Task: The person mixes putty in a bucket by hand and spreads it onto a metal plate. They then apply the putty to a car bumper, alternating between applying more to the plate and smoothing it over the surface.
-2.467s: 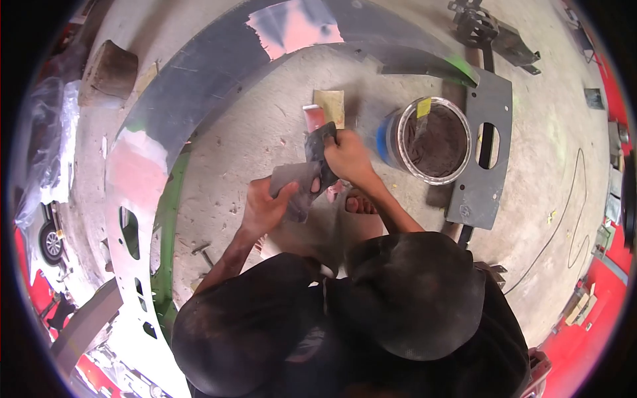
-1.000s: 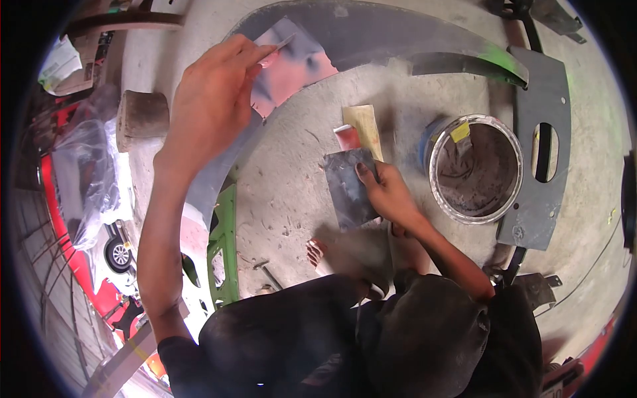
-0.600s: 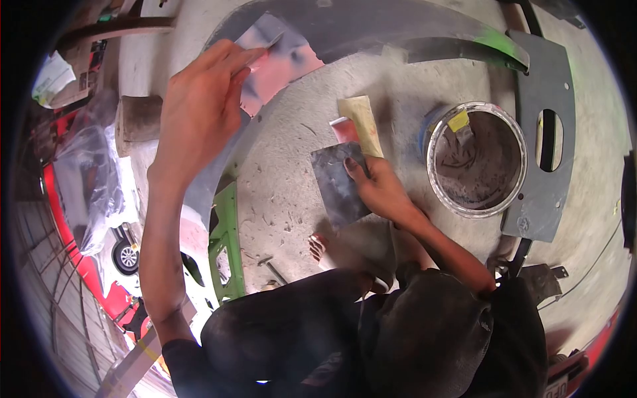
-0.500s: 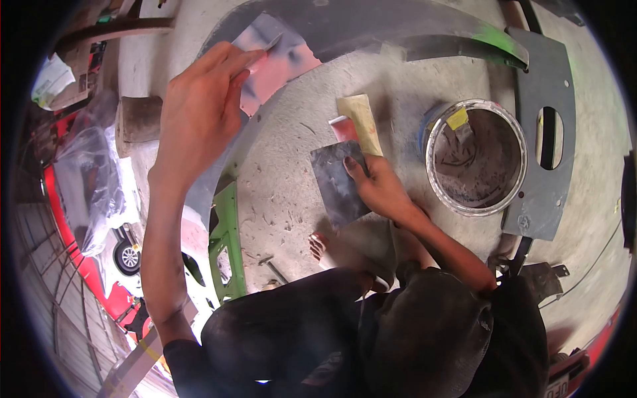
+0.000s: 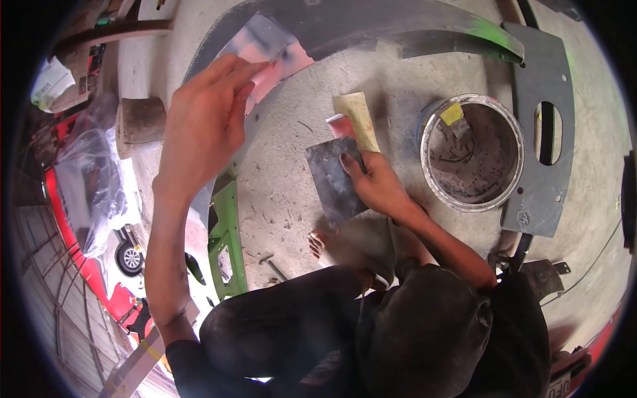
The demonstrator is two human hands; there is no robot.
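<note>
My left hand (image 5: pixel 206 126) is raised over the pink and grey patch (image 5: pixel 282 46) on the curved dark panel (image 5: pixel 371 23). Its thumb and fingertips pinch a thin spreader, of which only a narrow edge shows near the patch. Lower down, my right hand (image 5: pixel 381 186) holds a dark, smeared flat plate (image 5: pixel 332 182) by its right side, thumb on top. Behind the plate, a yellowish strip (image 5: pixel 361 119) and a small red and white piece (image 5: pixel 340 126) lie on the floor.
A round bucket (image 5: pixel 426 149) with grey-brown residue and a yellow label stands at the right, beside a grey slotted metal part (image 5: pixel 541 199). A green frame piece (image 5: pixel 227 245), a hammer-like tool (image 5: pixel 272 267) and a brown block (image 5: pixel 141 123) are at the left.
Since the oldest frame, my left hand has moved from beside the plate up to the patch. Lately it has shifted slightly down over the patch, while my right hand keeps the plate low.
</note>
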